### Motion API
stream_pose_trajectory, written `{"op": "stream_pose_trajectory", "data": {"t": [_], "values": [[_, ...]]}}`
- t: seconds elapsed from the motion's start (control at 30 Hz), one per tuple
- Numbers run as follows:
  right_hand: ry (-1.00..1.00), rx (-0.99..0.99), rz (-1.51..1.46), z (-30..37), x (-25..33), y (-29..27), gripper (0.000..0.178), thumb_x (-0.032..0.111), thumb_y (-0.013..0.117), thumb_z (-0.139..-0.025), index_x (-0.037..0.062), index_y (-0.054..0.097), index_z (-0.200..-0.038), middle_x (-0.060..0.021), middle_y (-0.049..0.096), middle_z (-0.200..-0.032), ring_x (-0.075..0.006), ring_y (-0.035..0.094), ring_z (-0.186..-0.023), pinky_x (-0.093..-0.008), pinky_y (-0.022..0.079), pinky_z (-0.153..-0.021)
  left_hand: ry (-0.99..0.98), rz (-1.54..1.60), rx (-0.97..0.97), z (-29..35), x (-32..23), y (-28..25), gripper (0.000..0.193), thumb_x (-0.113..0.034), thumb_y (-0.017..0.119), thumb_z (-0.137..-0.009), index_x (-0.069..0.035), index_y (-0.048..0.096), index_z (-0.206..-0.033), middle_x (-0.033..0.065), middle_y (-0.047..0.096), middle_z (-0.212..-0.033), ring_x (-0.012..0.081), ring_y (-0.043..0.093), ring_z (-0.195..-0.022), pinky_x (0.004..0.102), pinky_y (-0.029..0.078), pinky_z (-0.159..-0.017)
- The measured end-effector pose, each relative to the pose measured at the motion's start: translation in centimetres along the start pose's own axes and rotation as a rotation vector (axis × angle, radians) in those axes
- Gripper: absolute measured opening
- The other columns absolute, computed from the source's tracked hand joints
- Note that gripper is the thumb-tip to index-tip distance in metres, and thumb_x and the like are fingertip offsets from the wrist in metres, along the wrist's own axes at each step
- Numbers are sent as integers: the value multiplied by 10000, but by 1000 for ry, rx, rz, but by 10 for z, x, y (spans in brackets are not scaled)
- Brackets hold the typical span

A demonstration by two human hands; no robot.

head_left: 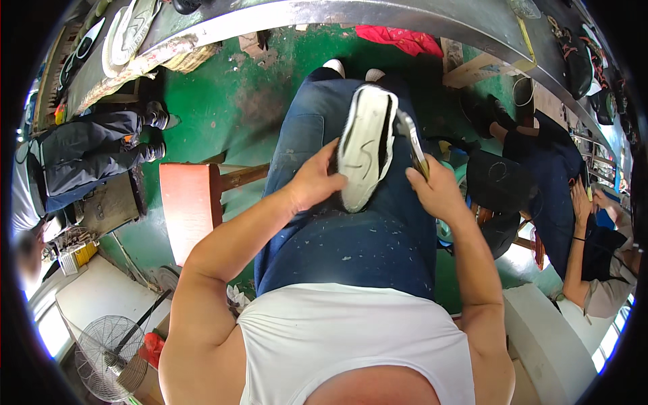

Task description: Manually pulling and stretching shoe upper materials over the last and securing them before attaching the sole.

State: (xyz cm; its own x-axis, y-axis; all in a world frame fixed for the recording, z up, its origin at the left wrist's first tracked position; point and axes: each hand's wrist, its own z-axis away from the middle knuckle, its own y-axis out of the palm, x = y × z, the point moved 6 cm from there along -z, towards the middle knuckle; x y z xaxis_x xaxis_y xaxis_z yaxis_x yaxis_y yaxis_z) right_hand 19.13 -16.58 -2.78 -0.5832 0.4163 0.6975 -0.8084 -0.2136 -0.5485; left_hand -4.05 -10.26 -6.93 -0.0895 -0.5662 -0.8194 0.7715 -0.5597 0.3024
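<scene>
A shoe (365, 150) lies across my lap, its pale underside up. Dark hand-drawn marks run over that side, and a black gap shows along its right edge. My left hand (318, 177) grips the shoe's left side, thumb on the underside, with the other fingers partly hidden behind it. At the right of the shoe, my right hand (437, 186) is closed round a metal hand tool (414, 138) with a yellowish grip. The tool's head sits close to the shoe's right edge; its exact kind and whether it touches are unclear.
A metal-edged workbench (324, 16) curves across the far side, with shoes (578, 64) at its right. A reddish seat (190, 210) stands at my left. Co-workers sit at the left (88, 148) and right (550, 169). A wire fan (108, 354) stands at lower left.
</scene>
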Motion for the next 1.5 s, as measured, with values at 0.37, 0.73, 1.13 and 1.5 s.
{"op": "stream_pose_trajectory", "data": {"t": [0.37, 0.73, 1.13, 1.5], "values": [[-550, 42, 670, 17, 76, -6, 403, 142, 653, -887, -106, 569, -1193, -269, 641, -1029, -429, 637, -997, -460, 511, -878, 117, -208, 89, 9, 23, 20, 953, -71, 590, -902, 7, -68, -1586, 243, 188, -1631, 272, 258, -1497, 333, 203, -1213], [-334, 254, 304, 8, 50, 37, 342, 251, 658, -901, -7, 590, -1115, -228, 667, -1002, -436, 642, -953, -510, 496, -836, 7, 144, -647, -37, 32, -4, 622, -461, 297, -1086, 16, 528, -1411, 199, 616, -1316, 283, 571, -1242, 348, 422, -1051], [-390, -25, 439, -42, 39, 11, 284, 178, 632, -927, -18, 548, -1116, -201, 670, -997, -387, 665, -912, -486, 521, -791, 438, -524, -591, -20, -9, 2, 469, -252, 405, -1065, -24, 436, -1475, 306, 518, -1400, 471, 596, -1160, 434, 486, -1005], [-124, 220, 118, -49, 51, -27, 380, 338, 563, -999, -42, 571, -985, -242, 650, -820, -427, 653, -822, -485, 493, -735, 40, -1192, -155, -29, -51, 23, 658, -350, 544, -1002, -243, 251, -1581, 403, 347, -1474, 525, 658, -969, 524, 558, -873]]}}
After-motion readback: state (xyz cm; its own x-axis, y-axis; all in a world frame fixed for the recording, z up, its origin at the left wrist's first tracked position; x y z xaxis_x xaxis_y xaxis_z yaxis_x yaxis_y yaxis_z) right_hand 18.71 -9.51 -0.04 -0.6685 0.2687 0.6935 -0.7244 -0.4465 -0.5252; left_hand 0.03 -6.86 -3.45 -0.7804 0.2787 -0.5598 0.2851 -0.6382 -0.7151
